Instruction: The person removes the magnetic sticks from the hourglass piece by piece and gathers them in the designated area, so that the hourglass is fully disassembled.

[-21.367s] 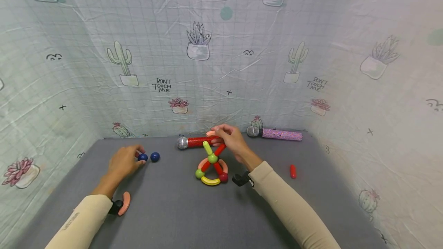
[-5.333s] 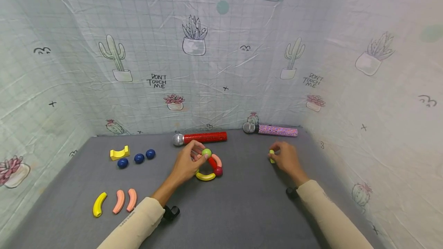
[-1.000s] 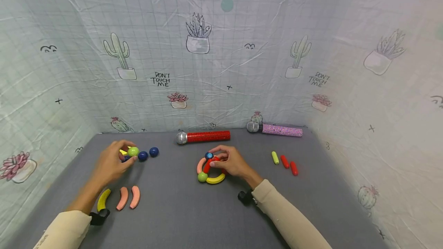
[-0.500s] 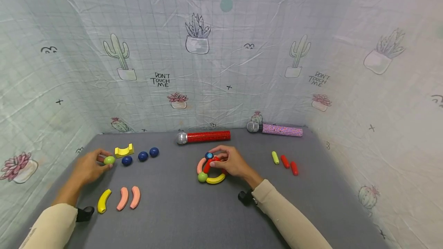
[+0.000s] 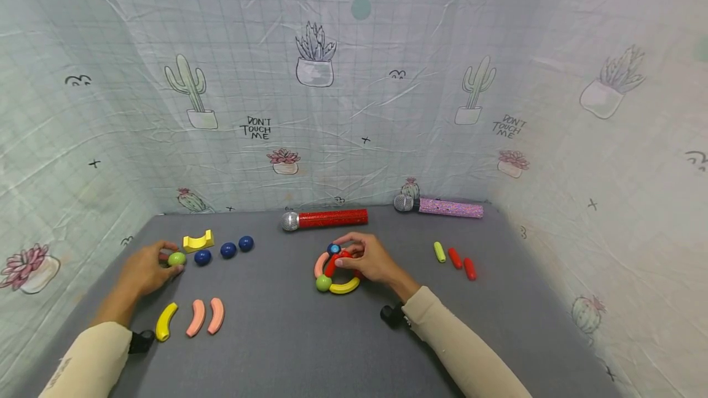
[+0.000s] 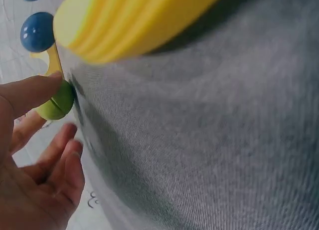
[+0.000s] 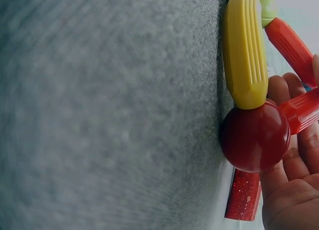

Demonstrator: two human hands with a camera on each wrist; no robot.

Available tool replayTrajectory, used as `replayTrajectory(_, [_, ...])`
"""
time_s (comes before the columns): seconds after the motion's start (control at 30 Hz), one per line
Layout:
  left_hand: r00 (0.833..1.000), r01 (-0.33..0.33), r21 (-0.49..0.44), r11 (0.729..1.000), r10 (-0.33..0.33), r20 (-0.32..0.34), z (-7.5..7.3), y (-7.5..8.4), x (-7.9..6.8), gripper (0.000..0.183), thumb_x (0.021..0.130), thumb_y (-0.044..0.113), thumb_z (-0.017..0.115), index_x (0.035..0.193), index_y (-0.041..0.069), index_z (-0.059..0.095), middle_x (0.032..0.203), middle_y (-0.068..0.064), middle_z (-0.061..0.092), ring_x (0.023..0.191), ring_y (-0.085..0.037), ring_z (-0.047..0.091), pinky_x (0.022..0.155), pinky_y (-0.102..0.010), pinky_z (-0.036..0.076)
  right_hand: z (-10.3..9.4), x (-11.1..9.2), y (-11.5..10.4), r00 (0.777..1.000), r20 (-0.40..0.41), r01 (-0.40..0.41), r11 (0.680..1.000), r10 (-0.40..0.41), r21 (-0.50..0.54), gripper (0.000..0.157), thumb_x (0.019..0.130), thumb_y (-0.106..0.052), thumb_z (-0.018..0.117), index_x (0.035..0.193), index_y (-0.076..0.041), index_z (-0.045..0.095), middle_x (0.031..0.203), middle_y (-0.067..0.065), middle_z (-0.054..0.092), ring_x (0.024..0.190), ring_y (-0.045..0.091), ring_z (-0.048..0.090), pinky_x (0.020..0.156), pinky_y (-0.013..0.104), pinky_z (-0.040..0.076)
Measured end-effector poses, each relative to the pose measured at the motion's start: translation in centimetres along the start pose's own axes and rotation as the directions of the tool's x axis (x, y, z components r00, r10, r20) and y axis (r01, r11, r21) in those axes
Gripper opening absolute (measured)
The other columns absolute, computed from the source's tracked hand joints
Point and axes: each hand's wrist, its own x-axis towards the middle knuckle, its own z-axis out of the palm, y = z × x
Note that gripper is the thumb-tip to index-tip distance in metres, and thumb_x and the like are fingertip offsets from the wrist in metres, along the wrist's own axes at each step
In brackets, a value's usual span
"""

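Note:
My left hand point(image 5: 145, 270) pinches a green ball point(image 5: 177, 259) between thumb and finger at the table's left; in the left wrist view the ball point(image 6: 59, 101) appears down on the cloth. My right hand point(image 5: 375, 258) grips red rods at the top of a magnetic construction, whose base ring has a yellow curved piece point(image 5: 345, 286), a pink curved piece point(image 5: 321, 264) and a green ball point(image 5: 323, 283). A dark red ball point(image 7: 255, 136) joins the yellow piece and a red rod point(image 7: 302, 110) in the right wrist view; my right hand partly hides it in the head view.
Beside my left hand are a yellow notched block point(image 5: 198, 242) and blue balls point(image 5: 203, 257). Nearer lie a yellow curved piece point(image 5: 166, 322) and two pink ones point(image 5: 216, 316). Rods point(image 5: 455, 258) lie right. Red point(image 5: 333, 218) and pink point(image 5: 450, 208) microphones lie at the back.
Over the last second my left hand has carried the green ball leftward past the blue balls to beside the yellow block. My right hand keeps its place. Earlier, that ball topped the construction.

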Motion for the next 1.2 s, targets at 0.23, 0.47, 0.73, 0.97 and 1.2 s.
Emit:
replayTrajectory(0.23, [0.964, -0.061, 0.037, 0.997, 0.069, -0.256, 0.7, 3.7, -0.5, 0.058, 0.092, 0.024, 0.08, 0.138, -0.002, 0.057, 0.124, -0.04, 0.05, 0.112, -0.056, 0.041, 0.086, -0.069, 0.038, -0.5, -0.3, 0.0, 1.0, -0.006, 0.015, 1.0, -0.015, -0.009, 0.043, 0.092, -0.006, 0.083, 0.132, -0.007, 0.071, 0.109, 0.015, 0.081, 0.089, 0.013, 0.076, 0.082, 0.026, 0.062])
replayTrajectory(0.47, [0.929, -0.201, 0.032, 0.979, 0.201, -0.309, 0.9, 10.9, -1.4, 0.042, 0.091, 0.023, 0.084, 0.126, 0.008, 0.068, 0.123, -0.029, 0.057, 0.112, -0.05, 0.047, 0.083, -0.064, 0.043, -1.3, -0.9, 0.1, 0.999, -0.021, 0.027, 0.997, -0.028, -0.069, 0.042, 0.09, -0.008, 0.085, 0.13, -0.007, 0.072, 0.113, 0.016, 0.079, 0.097, 0.022, 0.076, 0.086, 0.029, 0.063])
replayTrajectory(0.73, [0.913, -0.368, -0.027, 0.929, 0.355, -0.202, 2.9, 17.1, -2.5, 0.035, 0.092, 0.025, 0.085, 0.122, 0.01, 0.073, 0.114, -0.018, 0.069, 0.102, -0.037, 0.062, 0.086, -0.055, 0.051, -2.1, -1.6, -0.1, 1.0, 0.004, -0.001, 0.973, 0.002, -0.232, 0.031, 0.091, -0.013, 0.086, 0.12, -0.011, 0.077, 0.108, 0.005, 0.078, 0.095, 0.016, 0.072, 0.083, 0.024, 0.059])
replayTrajectory(0.97, [0.921, -0.391, -0.133, 0.911, 0.385, -0.067, 6.7, 21.0, -2.8, 0.034, 0.092, 0.029, 0.085, 0.121, 0.015, 0.073, 0.112, -0.007, 0.072, 0.1, -0.026, 0.065, 0.084, -0.046, 0.055, -2.0, -1.8, -0.2, 1.0, -0.005, 0.014, 0.95, -0.017, -0.312, 0.026, 0.09, -0.011, 0.086, 0.114, -0.01, 0.077, 0.101, 0.003, 0.078, 0.09, 0.011, 0.071, 0.08, 0.023, 0.059])
replayTrajectory(1.2, [0.901, -0.422, -0.222, 0.879, 0.434, 0.007, 10.3, 23.2, -2.9, 0.033, 0.09, 0.033, 0.087, 0.117, 0.017, 0.075, 0.102, 0.001, 0.072, 0.089, -0.015, 0.062, 0.079, -0.032, 0.049, -1.5, -1.9, -0.3, 0.998, -0.034, 0.036, 0.922, -0.053, -0.385, 0.025, 0.089, -0.009, 0.087, 0.11, -0.013, 0.076, 0.098, -0.001, 0.076, 0.086, 0.008, 0.07, 0.078, 0.023, 0.059])
